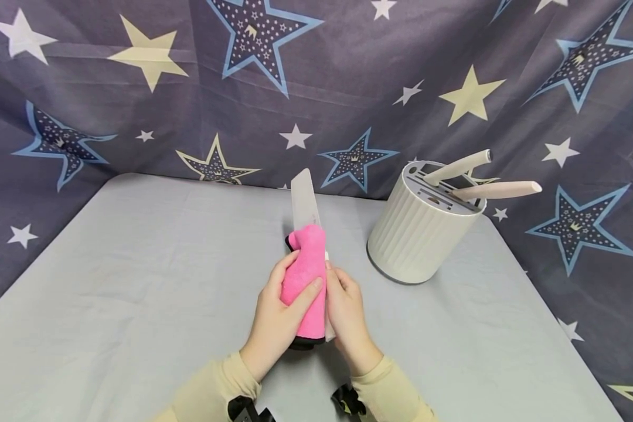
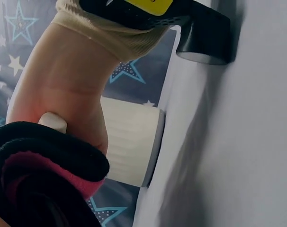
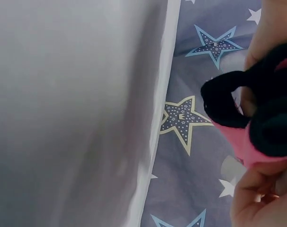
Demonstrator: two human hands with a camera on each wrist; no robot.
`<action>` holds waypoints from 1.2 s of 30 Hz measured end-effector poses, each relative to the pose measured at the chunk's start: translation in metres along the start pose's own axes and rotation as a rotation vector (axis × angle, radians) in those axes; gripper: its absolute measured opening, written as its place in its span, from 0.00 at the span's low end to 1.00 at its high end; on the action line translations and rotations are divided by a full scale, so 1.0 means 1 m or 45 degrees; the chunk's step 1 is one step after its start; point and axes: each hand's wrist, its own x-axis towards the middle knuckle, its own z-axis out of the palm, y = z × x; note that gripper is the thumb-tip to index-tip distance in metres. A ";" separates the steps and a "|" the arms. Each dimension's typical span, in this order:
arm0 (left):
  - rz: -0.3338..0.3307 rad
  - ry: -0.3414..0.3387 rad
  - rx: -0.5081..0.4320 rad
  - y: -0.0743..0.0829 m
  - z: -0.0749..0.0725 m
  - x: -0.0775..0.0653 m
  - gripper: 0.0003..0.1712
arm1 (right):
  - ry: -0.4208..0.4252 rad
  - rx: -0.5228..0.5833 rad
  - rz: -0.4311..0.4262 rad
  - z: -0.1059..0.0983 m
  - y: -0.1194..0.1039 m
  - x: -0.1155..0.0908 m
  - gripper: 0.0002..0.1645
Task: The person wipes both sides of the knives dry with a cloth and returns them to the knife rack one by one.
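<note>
A kitchen knife with a broad pale blade [image 1: 304, 199] points away over the table. A pink cloth with black edging [image 1: 310, 258] is folded round the lower part of its blade. My left hand [image 1: 276, 310] holds this cloth, thumb across its upper face. On the right side, my right hand [image 1: 349, 310] grips the knife's pale handle, whose butt end [image 2: 53, 121] shows in the left wrist view. From the right wrist side, the cloth [image 3: 228, 94] appears as loose black-edged folds, and the blade's covered part is hidden.
A cream ribbed knife block [image 1: 419, 234] stands at the back right, with a cream handle [image 1: 461, 166] and a pinkish handle [image 1: 501, 190] sticking out of its slotted top. Light grey cloth covers the table [image 1: 137, 281]. A star-patterned curtain [image 1: 348, 88] hangs behind it.
</note>
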 end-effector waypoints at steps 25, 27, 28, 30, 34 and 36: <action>0.119 -0.040 0.091 0.000 0.013 -0.015 0.33 | 0.130 0.316 0.003 -0.004 -0.006 -0.001 0.19; 0.113 -0.063 0.093 0.000 0.014 -0.017 0.33 | 0.131 0.356 0.011 -0.007 -0.007 0.001 0.19; 0.112 -0.074 0.095 0.000 0.015 -0.017 0.32 | 0.134 0.368 0.009 -0.008 -0.007 0.002 0.19; 0.113 -0.093 0.098 -0.001 0.016 -0.019 0.32 | 0.136 0.381 -0.003 -0.010 -0.008 0.003 0.20; 0.116 -0.116 0.102 -0.001 0.018 -0.022 0.30 | 0.146 0.415 -0.001 -0.015 -0.008 0.006 0.21; 0.117 -0.125 0.104 -0.001 0.019 -0.024 0.29 | 0.149 0.437 0.004 -0.017 -0.009 0.007 0.21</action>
